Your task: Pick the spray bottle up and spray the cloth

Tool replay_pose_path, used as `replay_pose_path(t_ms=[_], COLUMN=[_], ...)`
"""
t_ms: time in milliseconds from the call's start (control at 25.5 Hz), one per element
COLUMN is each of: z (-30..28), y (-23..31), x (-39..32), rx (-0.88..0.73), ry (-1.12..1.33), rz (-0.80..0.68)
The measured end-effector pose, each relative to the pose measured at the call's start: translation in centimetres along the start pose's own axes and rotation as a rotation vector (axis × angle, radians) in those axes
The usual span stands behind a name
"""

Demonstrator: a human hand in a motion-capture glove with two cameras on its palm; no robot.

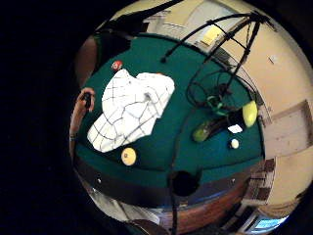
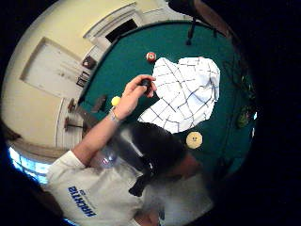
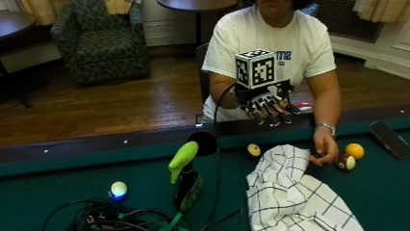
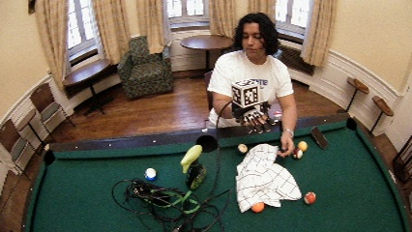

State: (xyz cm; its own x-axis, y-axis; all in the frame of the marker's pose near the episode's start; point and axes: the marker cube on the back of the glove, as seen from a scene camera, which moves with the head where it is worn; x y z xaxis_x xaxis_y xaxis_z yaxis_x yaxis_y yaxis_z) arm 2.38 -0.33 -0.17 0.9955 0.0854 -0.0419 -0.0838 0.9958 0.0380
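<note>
1. Gloved right hand [image 3: 269, 105] hangs above the worktop [image 3: 64, 178] rail, grip spread, fingers drooping, holding nothing.
2. Spray bottle [image 3: 185, 177] stands upright near the side pocket, well apart from that hand; checked cloth [image 3: 291, 192] lies crumpled beside it.
3. Step in hand: reach. Best to come at the dark body below the green trigger head (cables [image 3: 115, 216] crowd its base), then aim the nozzle at the cloth.
4. Bare left hand [image 3: 325, 150] pinches a small dark thing at the cloth's edge; can't identify it. Bottle's nozzle direction unclear.

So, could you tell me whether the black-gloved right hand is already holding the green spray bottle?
No, the gloved right hand hangs empty above the table rail, while the green spray bottle stands apart on the felt.
</note>
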Motion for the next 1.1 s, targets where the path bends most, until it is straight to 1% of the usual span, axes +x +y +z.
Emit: replay_pose_path(t_ms=[157, 313, 470, 548, 626, 744, 900, 979, 1096], z=[0.1, -0.1, -0.5, -0.6, -0.7, -1.0, -1.0, -0.9, -0.5], y=[1.1, 2.7, 4.1, 4.4, 4.7, 6.3, 7.5, 7.9, 8.6], x=[2.1, 5.4, 8.9, 10.7, 12.4, 14.4, 17.0, 18.2, 20.1], rx=[-0.004, 0.005, 0.045, 0.111, 0.159, 0.093, 0.067, 0.087, 0.150], ry=[-0.005, -0.014, -0.024, -0.017, -0.011, -0.038, -0.096, -0.119, -0.177], rz=[0.070, 0.192, 0.307, 0.341, 0.364, 0.387, 0.333, 0.324, 0.368])
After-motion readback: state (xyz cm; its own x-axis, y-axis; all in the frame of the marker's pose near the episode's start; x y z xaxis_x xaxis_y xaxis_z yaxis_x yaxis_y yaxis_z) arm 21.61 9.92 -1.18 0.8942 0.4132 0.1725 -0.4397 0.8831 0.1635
